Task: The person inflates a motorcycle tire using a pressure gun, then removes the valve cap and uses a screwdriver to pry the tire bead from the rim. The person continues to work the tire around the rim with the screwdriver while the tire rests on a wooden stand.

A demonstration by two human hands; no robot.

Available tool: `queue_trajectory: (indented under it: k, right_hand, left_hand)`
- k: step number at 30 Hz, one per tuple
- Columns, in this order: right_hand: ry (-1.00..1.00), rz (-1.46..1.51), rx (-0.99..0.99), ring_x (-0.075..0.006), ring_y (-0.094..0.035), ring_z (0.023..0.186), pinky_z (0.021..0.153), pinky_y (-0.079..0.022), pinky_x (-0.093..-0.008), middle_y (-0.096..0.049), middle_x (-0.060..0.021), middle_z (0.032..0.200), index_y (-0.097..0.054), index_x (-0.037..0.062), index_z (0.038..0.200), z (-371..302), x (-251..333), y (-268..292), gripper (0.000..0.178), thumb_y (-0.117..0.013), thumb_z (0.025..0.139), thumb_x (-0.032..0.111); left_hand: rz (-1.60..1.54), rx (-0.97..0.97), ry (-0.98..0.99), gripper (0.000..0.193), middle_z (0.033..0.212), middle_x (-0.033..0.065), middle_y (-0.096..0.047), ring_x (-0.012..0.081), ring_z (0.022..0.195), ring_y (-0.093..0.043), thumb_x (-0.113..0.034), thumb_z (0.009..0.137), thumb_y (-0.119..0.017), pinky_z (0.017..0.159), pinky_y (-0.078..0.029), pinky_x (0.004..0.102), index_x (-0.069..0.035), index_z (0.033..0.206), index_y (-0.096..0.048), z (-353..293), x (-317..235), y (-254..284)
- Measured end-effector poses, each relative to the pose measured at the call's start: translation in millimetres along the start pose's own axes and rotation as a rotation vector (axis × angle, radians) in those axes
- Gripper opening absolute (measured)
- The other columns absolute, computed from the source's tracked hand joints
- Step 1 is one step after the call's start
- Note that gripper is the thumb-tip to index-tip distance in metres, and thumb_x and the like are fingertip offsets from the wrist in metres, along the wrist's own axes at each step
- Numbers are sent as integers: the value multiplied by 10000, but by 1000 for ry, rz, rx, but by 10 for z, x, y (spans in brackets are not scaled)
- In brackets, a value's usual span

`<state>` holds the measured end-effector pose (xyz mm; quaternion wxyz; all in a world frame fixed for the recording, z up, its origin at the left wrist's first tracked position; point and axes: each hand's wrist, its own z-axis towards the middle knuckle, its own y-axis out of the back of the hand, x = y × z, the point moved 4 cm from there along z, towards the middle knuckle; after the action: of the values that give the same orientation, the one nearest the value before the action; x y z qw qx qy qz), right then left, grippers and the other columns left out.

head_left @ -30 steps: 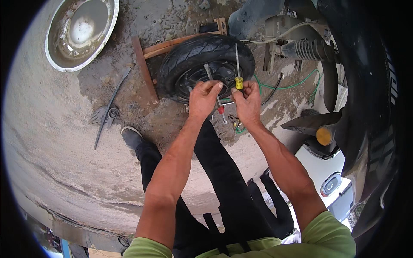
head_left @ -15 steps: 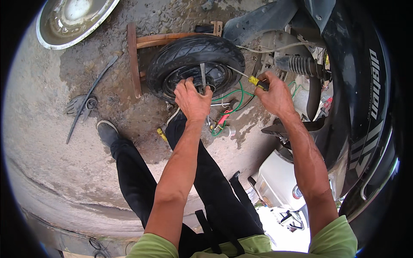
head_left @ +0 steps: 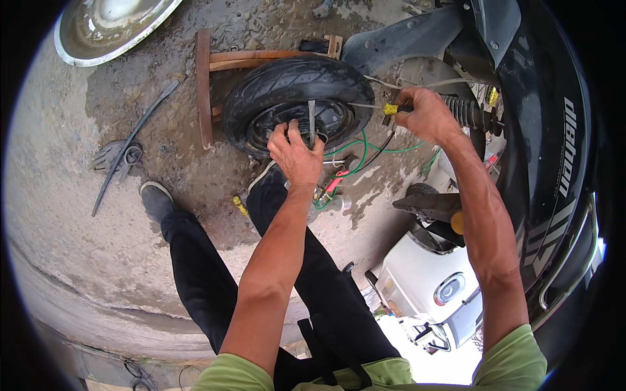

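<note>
A black scooter wheel point(head_left: 297, 75) with its tyre stands tilted in front of me. My left hand point(head_left: 297, 156) is closed at the wheel's hub, thumb and fingers around a flat metal tyre lever point(head_left: 312, 116) whose upper end lies at the tyre's inner edge. To the right, my right hand point(head_left: 432, 117) grips a screwdriver with a yellow and black handle point(head_left: 393, 109). Its thin shaft reaches left to the tyre's edge beside the rim; the tip is hidden there.
Behind the wheel lies a wooden frame point(head_left: 203, 88). A metal basin point(head_left: 107, 26), a glove point(head_left: 107, 155) and a long dark bar point(head_left: 137, 143) are on the wet ground at left. Green wire point(head_left: 365, 153) and red-handled pliers point(head_left: 336, 181) lie below the wheel. A black scooter point(head_left: 548, 130) stands right.
My right hand has moved up and to the right with the screwdriver, whose shaft now lies flatter. My left hand stays at the hub with the tyre lever. The view has shifted slightly.
</note>
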<state>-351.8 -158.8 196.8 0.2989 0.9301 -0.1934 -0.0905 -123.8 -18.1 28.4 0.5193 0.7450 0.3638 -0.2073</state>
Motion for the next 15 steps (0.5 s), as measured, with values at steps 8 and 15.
queue_trajectory:
  k: [8, 15]
  right_hand:
    - [158, -17, 122, -369, -770, 988, 901, -590, -441, -796, -214, 1034, -772, -8, 1063, 453, -183, 59, 366, -844, 792, 227]
    - [-40, 46, -191, -432, -745, 1037, 879, -595, -512, -770, -237, 1011, -713, 13, 1091, -229, 67, -540, 349, -854, 835, 203]
  left_hand:
    - [-5, 9, -25, 688, 1438, 207, -478, 451, 1368, -415, -219, 795, -834, 1166, -369, 583, -33, 1419, -613, -18, 11, -46]
    - [11, -16, -42, 665, 1425, 225, -477, 465, 1366, -409, -217, 794, -830, 1173, -360, 596, -27, 1401, -634, -9, 39, -86]
